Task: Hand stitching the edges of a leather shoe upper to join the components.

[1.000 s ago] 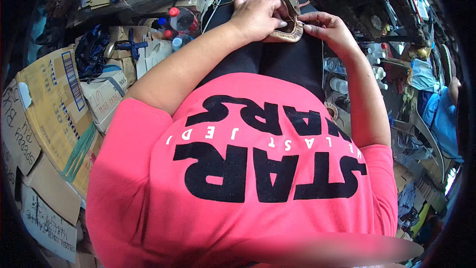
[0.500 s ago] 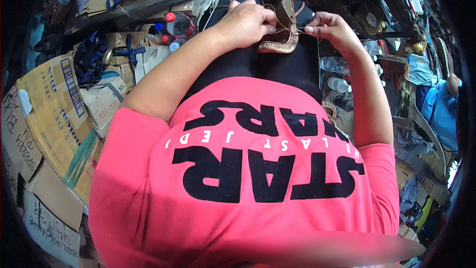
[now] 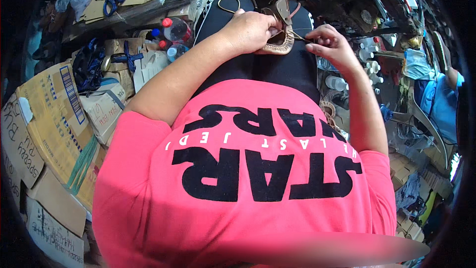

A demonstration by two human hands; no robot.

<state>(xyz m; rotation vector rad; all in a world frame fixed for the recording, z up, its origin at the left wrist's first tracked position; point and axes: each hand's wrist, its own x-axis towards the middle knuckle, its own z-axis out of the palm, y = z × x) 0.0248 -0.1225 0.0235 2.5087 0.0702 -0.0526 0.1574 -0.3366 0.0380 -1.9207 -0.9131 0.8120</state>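
Observation:
A brown leather shoe (image 3: 282,47) with a gathered, stitched toe seam lies across my lap. My left hand (image 3: 250,30) is closed at its left side, fingertips bent into the opening and partly hidden there. Beyond that hand a loop of thin cord (image 3: 229,4) stands out over my dark trousers. To the right of the shoe, my right hand (image 3: 331,45) has curled fingers, with thumb and forefinger slightly apart. A pale thread (image 3: 299,36) runs from the seam to these fingers; exactly where they grip it is hard to make out.
Cardboard boxes (image 3: 47,114) crowd the left side. Bottles with coloured caps (image 3: 176,30) stand left of my legs, and more plastic bottles (image 3: 337,83) lie to the right. Blue-handled scissors (image 3: 110,7) rest on cardboard at the far left. A blue cloth (image 3: 439,109) hangs at the right.
My right hand has dropped slightly, its thumb and forefinger parting. The left hand has shifted down and right against the shoe, and a cord loop now shows beyond it.

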